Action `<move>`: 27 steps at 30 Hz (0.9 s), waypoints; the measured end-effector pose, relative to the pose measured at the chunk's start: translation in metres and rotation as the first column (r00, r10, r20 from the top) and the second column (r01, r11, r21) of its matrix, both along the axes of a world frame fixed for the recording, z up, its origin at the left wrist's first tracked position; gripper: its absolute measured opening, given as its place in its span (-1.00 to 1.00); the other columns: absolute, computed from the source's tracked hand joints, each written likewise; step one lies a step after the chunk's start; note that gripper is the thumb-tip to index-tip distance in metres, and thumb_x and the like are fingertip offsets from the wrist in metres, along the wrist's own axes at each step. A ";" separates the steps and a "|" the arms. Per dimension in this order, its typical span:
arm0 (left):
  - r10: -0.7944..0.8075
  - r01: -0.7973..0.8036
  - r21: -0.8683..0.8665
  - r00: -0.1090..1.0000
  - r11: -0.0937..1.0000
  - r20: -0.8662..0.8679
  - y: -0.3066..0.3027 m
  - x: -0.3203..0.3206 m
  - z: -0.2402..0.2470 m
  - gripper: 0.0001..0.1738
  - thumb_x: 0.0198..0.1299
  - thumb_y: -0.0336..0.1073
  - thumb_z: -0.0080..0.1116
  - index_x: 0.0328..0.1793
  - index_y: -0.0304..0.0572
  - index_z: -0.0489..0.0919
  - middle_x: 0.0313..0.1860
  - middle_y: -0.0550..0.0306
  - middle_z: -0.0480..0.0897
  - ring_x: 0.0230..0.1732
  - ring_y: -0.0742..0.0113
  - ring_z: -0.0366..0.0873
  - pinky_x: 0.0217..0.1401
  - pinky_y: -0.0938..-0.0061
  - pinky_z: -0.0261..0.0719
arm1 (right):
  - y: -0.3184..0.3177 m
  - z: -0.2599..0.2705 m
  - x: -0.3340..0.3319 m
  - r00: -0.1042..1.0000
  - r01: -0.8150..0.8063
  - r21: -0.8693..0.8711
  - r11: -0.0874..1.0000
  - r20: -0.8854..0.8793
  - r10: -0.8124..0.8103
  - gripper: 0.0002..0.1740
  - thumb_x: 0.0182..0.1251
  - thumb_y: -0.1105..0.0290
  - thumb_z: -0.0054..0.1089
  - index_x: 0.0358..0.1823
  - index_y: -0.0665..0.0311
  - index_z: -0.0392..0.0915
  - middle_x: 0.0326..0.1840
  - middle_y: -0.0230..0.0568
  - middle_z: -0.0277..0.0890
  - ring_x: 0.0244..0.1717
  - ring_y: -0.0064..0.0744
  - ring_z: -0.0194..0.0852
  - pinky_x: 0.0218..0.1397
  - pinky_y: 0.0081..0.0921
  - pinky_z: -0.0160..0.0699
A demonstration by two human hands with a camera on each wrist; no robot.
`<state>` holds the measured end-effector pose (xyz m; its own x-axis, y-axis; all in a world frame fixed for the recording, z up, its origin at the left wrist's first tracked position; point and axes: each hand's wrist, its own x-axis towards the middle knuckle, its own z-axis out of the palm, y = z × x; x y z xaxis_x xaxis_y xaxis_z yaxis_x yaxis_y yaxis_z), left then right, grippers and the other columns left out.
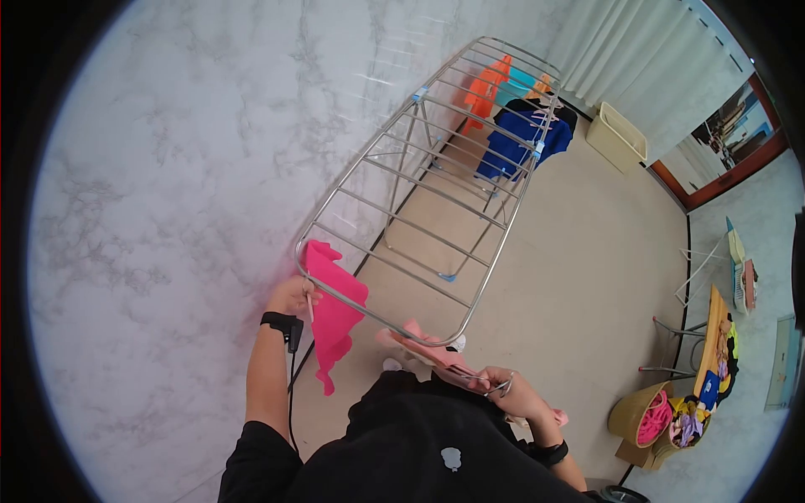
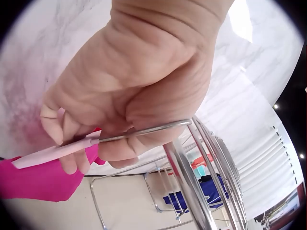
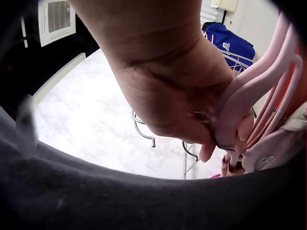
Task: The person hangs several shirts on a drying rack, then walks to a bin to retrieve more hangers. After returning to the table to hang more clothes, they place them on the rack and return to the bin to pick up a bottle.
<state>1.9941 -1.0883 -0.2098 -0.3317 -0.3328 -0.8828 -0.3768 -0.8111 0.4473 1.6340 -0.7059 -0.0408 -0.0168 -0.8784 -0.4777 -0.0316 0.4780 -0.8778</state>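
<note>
My left hand is at the near left corner of the metal drying rack, its fingers curled round a pale pink hanger whose metal hook lies by the rack's end bar. A bright pink garment hangs down beside that hand, below the rack. Close to my body, my right hand grips several pink hangers by their upper parts, with metal hooks sticking out past the fingers. Light pink cloth lies by these hangers, under the rack's near end.
Orange and blue garments hang at the rack's far end. A cream basket stands by the curtain. On the right are a wooden bench with clothes and a wicker basket holding pink things. A marbled wall runs along the left.
</note>
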 end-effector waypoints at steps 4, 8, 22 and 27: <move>0.081 -0.080 -0.021 0.996 0.997 0.038 0.000 -0.004 0.007 -0.76 -0.26 -0.61 -0.05 -0.35 -0.29 0.44 -0.43 0.02 0.50 -0.45 0.09 0.54 -0.40 0.35 0.61 | 0.000 0.000 -0.002 0.999 -0.034 -0.015 0.999 -0.009 0.034 -0.83 0.17 0.73 -0.13 -0.47 0.28 0.25 -0.30 -0.25 0.58 -0.06 -0.53 0.54 0.00 -0.57 0.44; 0.173 -0.175 0.063 0.984 0.983 0.037 -0.006 0.011 -0.025 -0.72 -0.29 -0.54 0.08 -0.31 -0.28 0.50 -0.35 -0.07 0.61 -0.35 0.11 0.62 -0.29 0.37 0.66 | 0.003 -0.003 -0.003 0.999 -0.041 -0.069 0.997 -0.009 0.040 -0.84 0.14 0.73 -0.15 -0.46 0.29 0.25 -0.31 -0.26 0.56 -0.07 -0.52 0.53 0.01 -0.56 0.43; 0.003 0.071 -0.610 0.993 0.789 0.119 0.041 -0.010 0.015 -0.63 0.30 0.02 -0.11 -0.22 -0.11 0.52 -0.45 0.17 0.57 -0.41 0.38 0.50 -0.40 0.54 0.49 | 0.009 -0.011 -0.020 0.996 -0.085 -0.060 0.995 0.005 0.085 -0.76 0.06 0.81 -0.31 -0.43 0.32 0.29 -0.18 -0.23 0.58 0.04 -0.49 0.52 0.08 -0.60 0.42; 0.486 -0.519 -0.273 0.855 0.810 -0.181 0.013 -0.009 -0.065 -0.51 0.31 0.05 -0.34 -0.17 -0.14 0.53 -0.44 0.18 0.57 -0.42 0.39 0.46 -0.37 0.56 0.47 | 0.006 -0.007 -0.015 0.998 -0.057 -0.071 0.996 -0.002 0.057 -0.84 0.20 0.71 -0.11 -0.45 0.30 0.25 -0.32 -0.27 0.55 -0.01 -0.49 0.56 -0.03 -0.54 0.44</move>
<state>1.9850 -1.0757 -0.2747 -0.1236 -0.7197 -0.6832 0.1052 -0.6941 0.7122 1.6193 -0.6997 -0.0480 0.0340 -0.9096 -0.4142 -0.0567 0.4120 -0.9094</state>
